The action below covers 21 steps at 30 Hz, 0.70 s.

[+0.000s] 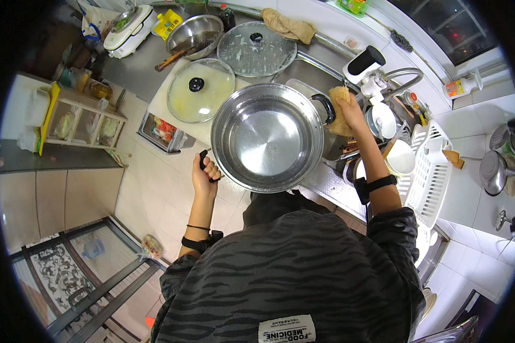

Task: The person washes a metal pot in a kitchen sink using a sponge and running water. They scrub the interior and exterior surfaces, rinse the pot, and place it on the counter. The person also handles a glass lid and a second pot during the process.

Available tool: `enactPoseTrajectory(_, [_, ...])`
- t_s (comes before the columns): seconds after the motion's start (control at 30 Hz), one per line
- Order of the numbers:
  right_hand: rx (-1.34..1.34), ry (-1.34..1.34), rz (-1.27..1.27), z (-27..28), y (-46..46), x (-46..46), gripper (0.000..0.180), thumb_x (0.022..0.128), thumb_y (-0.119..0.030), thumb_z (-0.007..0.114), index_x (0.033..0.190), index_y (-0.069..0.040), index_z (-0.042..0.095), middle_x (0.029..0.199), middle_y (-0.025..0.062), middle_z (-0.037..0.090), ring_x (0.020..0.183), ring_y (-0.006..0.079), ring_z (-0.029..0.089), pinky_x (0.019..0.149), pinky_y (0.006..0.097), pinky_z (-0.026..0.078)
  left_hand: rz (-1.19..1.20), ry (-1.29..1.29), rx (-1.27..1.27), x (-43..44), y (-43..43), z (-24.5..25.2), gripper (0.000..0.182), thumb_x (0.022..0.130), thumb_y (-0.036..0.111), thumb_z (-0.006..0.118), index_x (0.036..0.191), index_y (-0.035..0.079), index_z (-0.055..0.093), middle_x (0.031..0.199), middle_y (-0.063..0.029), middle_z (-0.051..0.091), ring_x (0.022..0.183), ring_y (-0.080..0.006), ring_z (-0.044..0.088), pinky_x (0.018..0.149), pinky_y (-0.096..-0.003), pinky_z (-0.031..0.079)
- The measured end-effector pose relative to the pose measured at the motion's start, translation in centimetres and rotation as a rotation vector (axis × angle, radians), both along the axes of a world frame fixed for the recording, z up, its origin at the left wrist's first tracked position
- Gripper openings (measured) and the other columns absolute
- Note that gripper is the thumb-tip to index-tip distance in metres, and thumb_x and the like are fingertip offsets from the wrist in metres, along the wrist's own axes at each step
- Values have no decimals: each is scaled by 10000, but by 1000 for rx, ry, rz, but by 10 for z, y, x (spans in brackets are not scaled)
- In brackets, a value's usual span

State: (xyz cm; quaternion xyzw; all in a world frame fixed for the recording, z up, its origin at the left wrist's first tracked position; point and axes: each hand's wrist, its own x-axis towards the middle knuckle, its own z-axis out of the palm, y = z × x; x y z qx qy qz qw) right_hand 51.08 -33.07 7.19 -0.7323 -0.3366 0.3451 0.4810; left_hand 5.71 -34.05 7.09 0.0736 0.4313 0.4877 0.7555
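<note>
A wide stainless steel pot is held up in front of me, its shiny inside facing the camera. My left hand grips its black side handle. In my right hand is a tan, rough-looking scrubbing pad, close beside the opposite black handle. Whether the pad touches that handle I cannot tell. Behind the pot, the sink is partly hidden. A glass lid with a black knob lies on a pale board to the left.
A larger wet glass lid and a steel wok stand farther back. The faucet curves over stacked bowls at right, near a white dish rack. A bin holding scraps sits below the board.
</note>
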Motion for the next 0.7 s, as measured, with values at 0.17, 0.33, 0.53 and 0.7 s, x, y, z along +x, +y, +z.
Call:
enactPoseTrajectory(0.17, [164, -686, 206, 75, -17, -57, 522, 806, -192, 624, 1226, -32, 357, 1032, 261, 606, 920, 450, 615, 833, 463, 483, 6, 16, 18, 2, 0, 1, 400, 988, 425, 422, 696, 154, 391, 517, 68, 223, 422, -72, 202, 402, -234, 202])
enactPoseTrajectory(0.33, [152, -989, 875, 55, 38, -132, 472, 778, -178, 659, 1182, -55, 449, 1067, 202, 603, 945, 373, 622, 756, 443, 523, 22, 34, 28, 3, 0, 2, 402, 992, 427, 418, 695, 157, 389, 516, 68, 217, 414, -72, 186, 394, -235, 180])
enactPoseTrajectory(0.53, [-235, -1565, 1204, -63, 80, -169, 226, 802, -171, 623, 1008, -104, 685, 1080, 158, 630, 924, 371, 642, 683, 464, 537, 138, 98, 10, 7, -4, -2, 399, 996, 418, 426, 702, 149, 401, 510, 72, 237, 403, -64, 173, 383, -239, 151])
enactPoseTrajectory(0.7, [-961, -1069, 1564, -62, 33, -186, 196, 790, -122, 593, 938, -64, 707, 1021, 177, 660, 914, 357, 649, 725, 445, 533, 209, 103, 2, 13, -9, -3, 402, 998, 410, 428, 703, 137, 413, 507, 75, 236, 408, -63, 165, 388, -240, 142])
